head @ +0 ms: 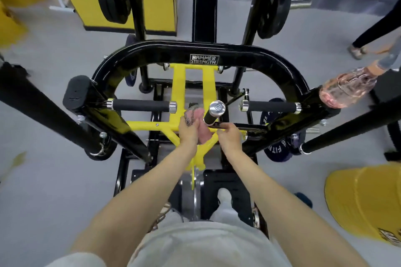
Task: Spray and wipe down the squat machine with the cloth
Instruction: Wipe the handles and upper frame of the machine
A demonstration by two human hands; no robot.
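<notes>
Left hand [188, 131] clutches a crumpled pink cloth [203, 130] against the yellow steel brace [149, 124] at the middle of the black squat machine [288, 71]. Right hand [229, 137] touches the chrome-capped black lever [213, 114]; whether it grips is unclear. A jolt could topple the clear pink spray bottle [347, 89] perched on the machine's right edge.

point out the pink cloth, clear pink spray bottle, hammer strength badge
pink cloth [205, 134]: head view, lower fold
clear pink spray bottle [347, 89]: head view, body
black Hammer Strength badge [204, 59]: head view, centre

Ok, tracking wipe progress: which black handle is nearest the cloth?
The chrome-capped lever handle in the middle, beside the cloth; the left grip and right grip sit farther out.
</notes>
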